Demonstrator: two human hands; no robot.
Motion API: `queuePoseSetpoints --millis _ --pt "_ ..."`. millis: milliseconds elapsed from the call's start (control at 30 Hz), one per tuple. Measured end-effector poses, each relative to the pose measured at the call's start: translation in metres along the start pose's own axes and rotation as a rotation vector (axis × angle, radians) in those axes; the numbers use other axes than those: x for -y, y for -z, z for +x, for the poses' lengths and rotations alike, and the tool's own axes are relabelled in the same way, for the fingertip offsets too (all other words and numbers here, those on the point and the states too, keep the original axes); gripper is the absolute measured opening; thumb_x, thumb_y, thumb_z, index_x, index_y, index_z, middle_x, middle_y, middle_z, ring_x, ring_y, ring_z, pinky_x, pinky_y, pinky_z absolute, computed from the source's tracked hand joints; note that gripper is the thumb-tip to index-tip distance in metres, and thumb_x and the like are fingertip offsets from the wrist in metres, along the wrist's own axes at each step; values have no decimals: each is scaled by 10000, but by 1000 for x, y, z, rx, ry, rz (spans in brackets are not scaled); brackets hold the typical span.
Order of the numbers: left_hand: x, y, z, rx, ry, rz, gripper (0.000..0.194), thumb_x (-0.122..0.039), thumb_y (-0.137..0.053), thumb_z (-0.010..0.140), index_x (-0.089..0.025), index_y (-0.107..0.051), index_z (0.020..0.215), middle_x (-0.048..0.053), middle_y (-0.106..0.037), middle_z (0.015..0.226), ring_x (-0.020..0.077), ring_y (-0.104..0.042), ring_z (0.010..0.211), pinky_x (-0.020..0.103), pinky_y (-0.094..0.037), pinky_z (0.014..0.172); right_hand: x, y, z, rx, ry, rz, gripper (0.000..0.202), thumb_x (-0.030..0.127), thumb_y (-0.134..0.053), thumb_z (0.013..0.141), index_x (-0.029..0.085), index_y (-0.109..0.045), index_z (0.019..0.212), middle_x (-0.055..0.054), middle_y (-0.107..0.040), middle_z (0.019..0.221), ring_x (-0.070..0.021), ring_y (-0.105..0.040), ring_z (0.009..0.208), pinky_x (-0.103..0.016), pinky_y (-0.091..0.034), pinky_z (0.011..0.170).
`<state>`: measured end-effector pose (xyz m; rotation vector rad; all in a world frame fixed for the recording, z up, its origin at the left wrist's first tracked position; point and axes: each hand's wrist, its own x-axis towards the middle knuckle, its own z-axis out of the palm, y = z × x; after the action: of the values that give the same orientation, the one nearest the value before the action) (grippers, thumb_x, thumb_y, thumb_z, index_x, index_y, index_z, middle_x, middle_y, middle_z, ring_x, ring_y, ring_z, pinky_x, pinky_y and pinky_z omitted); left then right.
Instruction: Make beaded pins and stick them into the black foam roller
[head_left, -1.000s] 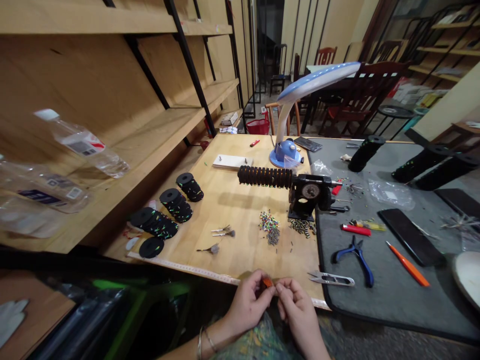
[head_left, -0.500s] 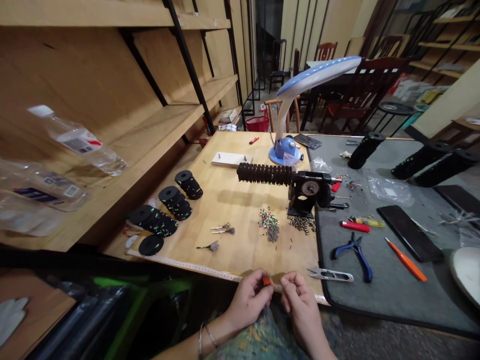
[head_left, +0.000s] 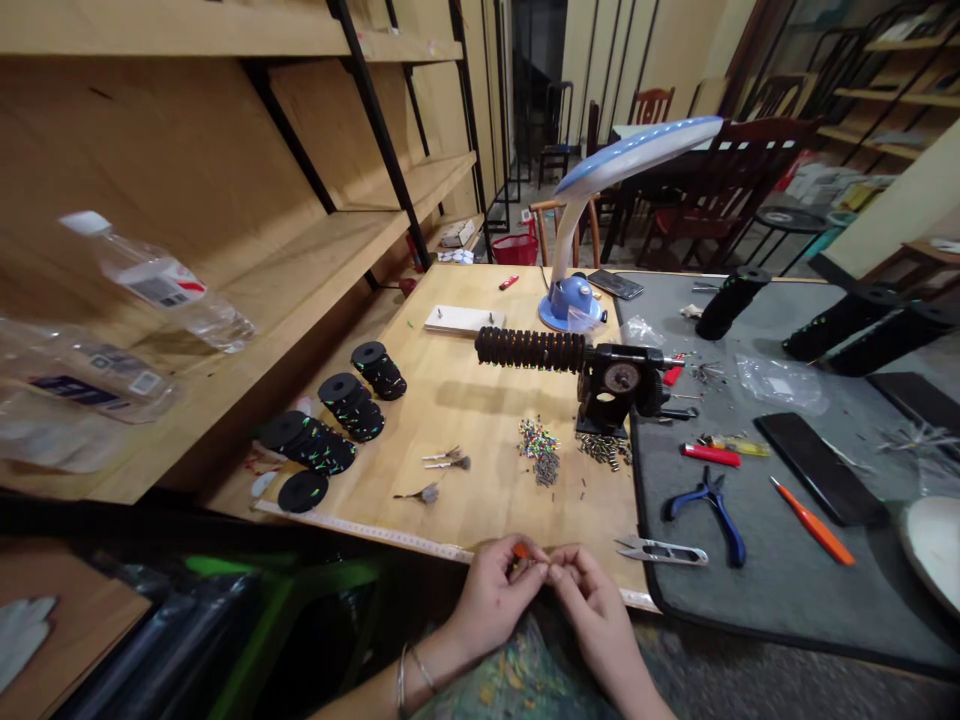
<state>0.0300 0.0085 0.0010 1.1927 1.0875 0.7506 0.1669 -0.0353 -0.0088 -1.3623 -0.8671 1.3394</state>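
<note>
Two labelled bottles lie on the shelf, lettering illegible. The left hand grips a small orange item near the table's front edge; the right hand, pinched shut, meets left fingertips, contents hidden.

From here I see a small workshop: pliers, snips and 1 desk lamp on a worktable beside shelves

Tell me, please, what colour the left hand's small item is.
The small item is orange, clearest in the head view.
</note>
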Motion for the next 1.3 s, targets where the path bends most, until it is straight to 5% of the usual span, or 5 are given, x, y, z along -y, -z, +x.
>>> queuePoseSetpoints --millis 133,333,800,1133,1300 --pt "-4 5 2 6 -38 -39 194 -272 -607 823 -159 -596 981 18 -596 835 135 -544 716 231 -434 657 -3 1 1 42 7 -118 296 454 -591 797 178 -569 692 37 -461 611 -135 -418 579 -244 -335 555" --pt "-2 4 3 -23 -73 -14 178 -339 -510 904 -165 -543 921 -18 -505 734 116 -465 642 221 -384 592 -7 1 1 -20 57 -201 169 308 -540 732 207 -477 613 63 -367 552 -122 -344 534 -239 -281 521" --pt "-2 15 15 -128 -10 -330 353 -480 -603 840 -170 -516 983 -75 -424 618 87 -400 559 207 -317 540 -16 16 -2 -106 84 -219 177 301 -564 746 206 -482 621 58 -373 567 -126 -356 536 -234 -286 514" --pt "-7 5 7 156 156 -394 337 -380 -769 692 -133 -589 833 -87 -430 537 46 -318 445 198 -221 452 -7 9 -5 -105 135 -149 262 401 -593 799 203 -519 644 50 -412 565 -126 -374 511 -234 -315 483" --pt "-11 1 13 111 163 -313 319 -403 -753 689 -145 -569 730 -81 -446 544 49 -303 449 194 -236 446 -4 7 -4 -78 145 -203 276 409 -594 803 201 -529 633 43 -455 545 -130 -424 498 -233 -355 479"
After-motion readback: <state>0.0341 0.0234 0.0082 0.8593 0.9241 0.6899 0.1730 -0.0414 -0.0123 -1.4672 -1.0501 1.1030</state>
